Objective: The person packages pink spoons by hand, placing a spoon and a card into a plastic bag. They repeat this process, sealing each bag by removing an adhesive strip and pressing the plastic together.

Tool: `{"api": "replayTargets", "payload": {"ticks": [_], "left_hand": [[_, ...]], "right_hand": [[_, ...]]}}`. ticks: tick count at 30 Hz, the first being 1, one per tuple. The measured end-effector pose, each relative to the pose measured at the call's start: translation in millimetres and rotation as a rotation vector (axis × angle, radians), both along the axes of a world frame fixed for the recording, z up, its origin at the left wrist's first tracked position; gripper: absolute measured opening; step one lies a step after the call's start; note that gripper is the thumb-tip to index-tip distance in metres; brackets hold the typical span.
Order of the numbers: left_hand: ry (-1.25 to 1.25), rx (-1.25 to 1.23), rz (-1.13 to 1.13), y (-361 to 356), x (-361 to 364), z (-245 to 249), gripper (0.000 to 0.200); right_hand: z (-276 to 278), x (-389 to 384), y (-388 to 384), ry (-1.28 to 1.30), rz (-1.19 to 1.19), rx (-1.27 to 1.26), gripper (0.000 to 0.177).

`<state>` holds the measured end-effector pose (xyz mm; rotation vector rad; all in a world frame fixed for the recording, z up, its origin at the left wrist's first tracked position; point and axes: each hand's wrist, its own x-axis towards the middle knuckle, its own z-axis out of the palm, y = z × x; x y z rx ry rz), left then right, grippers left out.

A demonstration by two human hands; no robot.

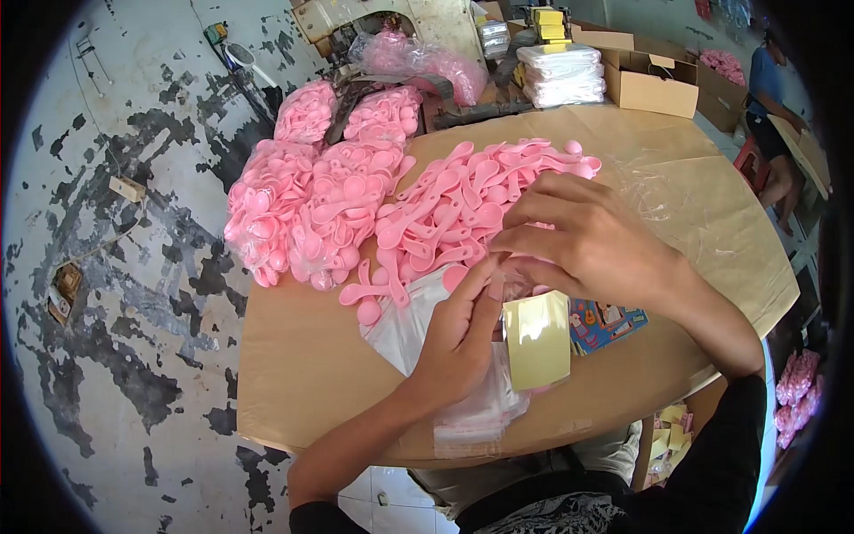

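Between my two hands is a small clear plastic bag with a shiny yellow card (537,342) in its lower part. My left hand (464,325) pinches the bag's upper left side. The fingers of my right hand (594,233) are curled down at the bag's opening, their tips partly hidden. A heap of pink spoons (445,198) lies just beyond my hands. Flat clear bags (485,405) rest under and beside my left hand. A blue printed card (609,326) lies to the right of the yellow card.
Filled bags of pink spoons (334,200) are piled at the back left. Behind the brown-covered table (302,383) stand stacked clear packs (562,71) and a cardboard box (654,84). A person (769,116) is at the far right. Below the table's right edge, a box holds yellow cards (672,436).
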<state>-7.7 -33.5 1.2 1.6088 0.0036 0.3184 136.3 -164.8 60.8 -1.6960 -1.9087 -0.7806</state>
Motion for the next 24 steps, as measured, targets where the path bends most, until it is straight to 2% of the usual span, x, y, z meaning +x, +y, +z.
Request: {"api": "replayTargets", "payload": {"ticks": [5,17,20,23,24], "left_hand": [[0.025,0.079,-0.09,4,-1,5,0.044],[0.184,0.107,-0.086,5,-2,-5,0.044],[0.197,0.236,-0.129,6,-1,-8,0.043],[-0.022,0.079,-0.056,-2,5,-24,0.041],[-0.024,0.107,-0.053,0,5,-25,0.041]], "right_hand": [[-2,2,0,-0.063,-0.026,-0.031,0.02],[-2,7,-2,-0.079,-0.039,-0.161,0.013],[0,11,-3,-0.064,-0.021,-0.235,0.015],[-4,12,1,-0.064,-0.042,-0.214,0.018],[-5,12,2,-0.066,-0.056,-0.191,0.02]]}}
